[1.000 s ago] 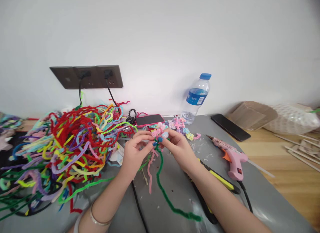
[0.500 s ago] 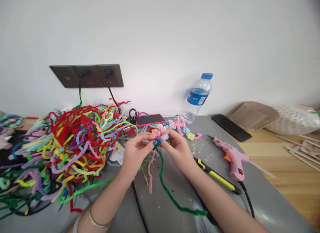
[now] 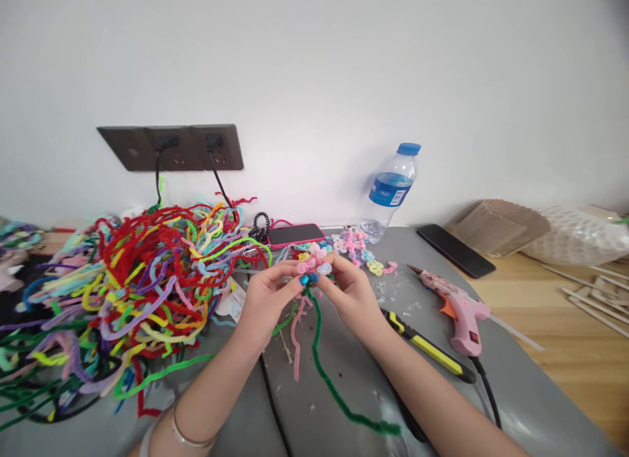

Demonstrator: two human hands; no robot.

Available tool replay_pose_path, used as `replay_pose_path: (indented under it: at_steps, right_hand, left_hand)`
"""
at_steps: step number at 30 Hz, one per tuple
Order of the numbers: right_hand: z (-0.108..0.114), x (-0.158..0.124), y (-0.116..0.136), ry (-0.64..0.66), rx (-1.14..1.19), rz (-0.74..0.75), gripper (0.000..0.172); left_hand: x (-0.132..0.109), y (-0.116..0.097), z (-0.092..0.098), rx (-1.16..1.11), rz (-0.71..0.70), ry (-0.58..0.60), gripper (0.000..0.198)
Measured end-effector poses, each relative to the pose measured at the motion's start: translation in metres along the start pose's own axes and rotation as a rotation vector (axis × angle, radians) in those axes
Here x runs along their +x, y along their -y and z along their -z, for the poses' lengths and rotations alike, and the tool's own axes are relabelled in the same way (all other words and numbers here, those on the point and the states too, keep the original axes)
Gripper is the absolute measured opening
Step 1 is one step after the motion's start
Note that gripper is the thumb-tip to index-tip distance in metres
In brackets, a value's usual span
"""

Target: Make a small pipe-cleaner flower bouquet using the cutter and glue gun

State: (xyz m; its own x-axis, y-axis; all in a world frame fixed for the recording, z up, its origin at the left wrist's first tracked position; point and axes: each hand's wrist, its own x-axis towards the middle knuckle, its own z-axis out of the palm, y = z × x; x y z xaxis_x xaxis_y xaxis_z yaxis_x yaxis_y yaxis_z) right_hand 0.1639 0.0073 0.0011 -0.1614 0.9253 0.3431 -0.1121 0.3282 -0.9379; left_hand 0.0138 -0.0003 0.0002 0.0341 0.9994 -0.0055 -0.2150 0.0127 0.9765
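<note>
Pink fuzzy cluster [image 3: 314,254], grip of left hand [image 3: 265,296] and right hand [image 3: 352,291] pinching its base, green strand [image 3: 354,416] below

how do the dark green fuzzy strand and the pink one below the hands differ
Colour: the green strand is dark, the pink strand pale. Length: the green strand shows a longer stretch than the pink strand. Pose: the green strand runs from the fingers and bends toward the lower right; the pink strand runs mostly straight downward. Both are thin and fuzzy.

Pipe-cleaner heap [image 3: 152,287] left of the hands [image 3: 260,303], glue gun [image 3: 464,316] right, bottle [image 3: 390,190] behind
</note>
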Motion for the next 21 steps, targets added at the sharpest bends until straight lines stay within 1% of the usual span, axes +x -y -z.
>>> replay_pose_path:
  at_steps: [4, 7, 9, 13, 16, 21]
  right_hand:
    - [0.0, -0.0001, 0.0004, -0.015, 0.017, -0.043, 0.028]
    - [0.0, 0.0003, -0.0002, -0.032, 0.05, -0.073, 0.028]
    - [0.0002, 0.0005, -0.0012, -0.037, 0.067, -0.075, 0.028]
    - [0.0009, 0.0003, -0.0028, -0.04, 0.07, -0.076, 0.028]
    - [0.0026, 0.0006, -0.0025, -0.007, 0.081, -0.13, 0.026]
    - [0.0091, 0.0039, -0.0015, 0.101, 0.038, -0.198, 0.024]
  left_hand:
    - [0.0018, 0.0028, 0.0011, -0.025, 0.006, -0.037, 0.019]
    - [0.0028, 0.0031, 0.0018, -0.01, 0.001, -0.041, 0.021]
    - [0.0025, 0.0026, 0.0018, 0.009, 0.019, -0.027, 0.023]
    - [0.0009, 0.002, 0.0017, 0.058, 0.07, 0.054, 0.023]
    - [0.0006, 0.0009, 0.0021, 0.1, 0.064, 0.077, 0.02]
    - [0.0025, -0.0012, 0.0029, 0.158, 0.099, 0.11, 0.02]
